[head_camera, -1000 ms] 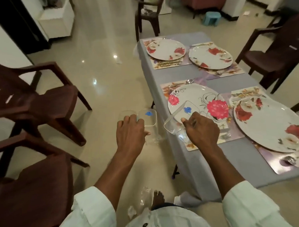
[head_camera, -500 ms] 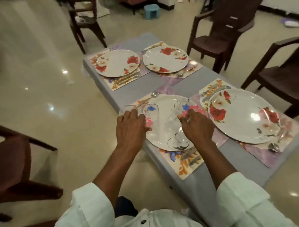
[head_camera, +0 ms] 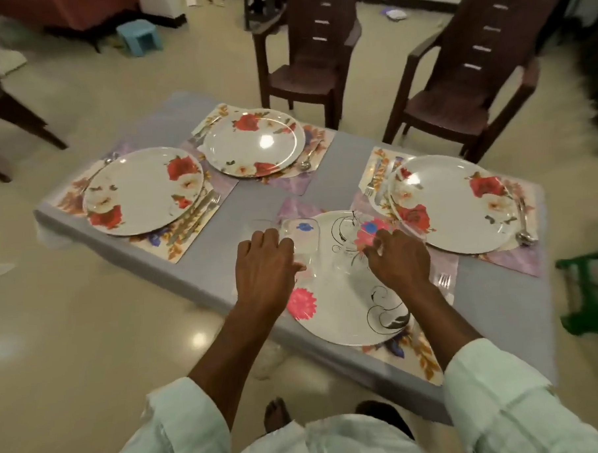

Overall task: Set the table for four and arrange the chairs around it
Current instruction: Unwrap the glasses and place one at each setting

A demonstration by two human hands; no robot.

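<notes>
Both hands have carried their glasses over the near plate [head_camera: 345, 303]. The left hand [head_camera: 263, 262] grasps a glass [head_camera: 300, 241] and the right hand [head_camera: 396, 259] another glass [head_camera: 347, 255]. Four plates are laid; glasses are unplaced, and the chairs [head_camera: 307, 54] at 12 o'clock stand apart from the surface [head_camera: 500, 306].

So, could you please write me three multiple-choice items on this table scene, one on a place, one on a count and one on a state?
1. Where is the plate with the pink flowers?
A. on the table edge nearest the person
B. at the far left corner
C. on a chair

2. How many plates lie on the table?
A. two
B. four
C. six

3. What is the left hand doing?
A. resting flat on the table
B. gripping a clear glass
C. holding a fork

Answers:
1. A: the plate with the pink flowers lies right under both hands.
2. B: three red-rose plates plus that one, all on the table.
3. B: the left hand is closed around a clear glass; the right hand holds another glass.
</notes>
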